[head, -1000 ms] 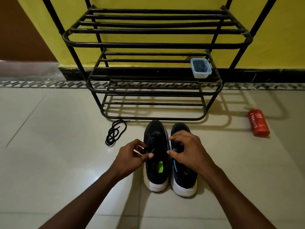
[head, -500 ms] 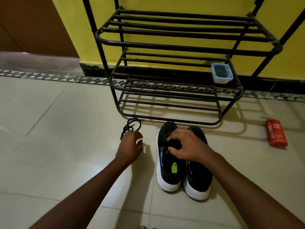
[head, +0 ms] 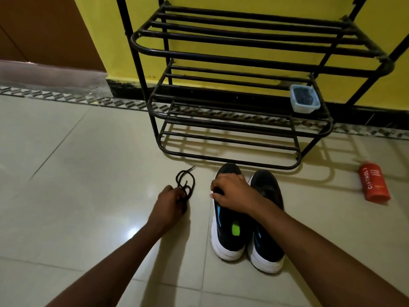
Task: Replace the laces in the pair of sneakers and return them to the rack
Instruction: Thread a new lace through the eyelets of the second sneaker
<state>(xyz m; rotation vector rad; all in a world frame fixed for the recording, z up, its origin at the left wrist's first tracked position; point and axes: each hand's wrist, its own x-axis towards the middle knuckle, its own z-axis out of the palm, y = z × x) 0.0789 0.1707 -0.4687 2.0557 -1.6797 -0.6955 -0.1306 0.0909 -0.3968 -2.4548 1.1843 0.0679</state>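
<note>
Lace: black and loose, lying in loops on the floor just left of the sneakers, in front of the rack's left corner; one tip points toward the rack.
Left hand: down at floor level at the near end of the lace, fingers curled in around the loops and gripping them.
Right hand: laid over the front half of the left sneaker, fingers bent down over its top and thumb against the side, holding the upper. What lies under the fingers is hidden.
Left sneaker: dark with a white sole, a blue stripe on the side and a green patch inside; upright on the floor, toe toward the rack, heel toward the person.
Right sneaker: same kind, touching the left sneaker along its side; the right forearm passes over it. Whether it is laced cannot be told.
Rack: black metal bars, three shelves in view, against the yellow wall; the sneakers' toes stand just before its lowest bar.
Tub: small, clear plastic, something dark inside, on the right end of the middle shelf.
Bottle: red, lying on the floor to the right, well apart from the sneakers.
Door: brown, far left, beside the wall.
</note>
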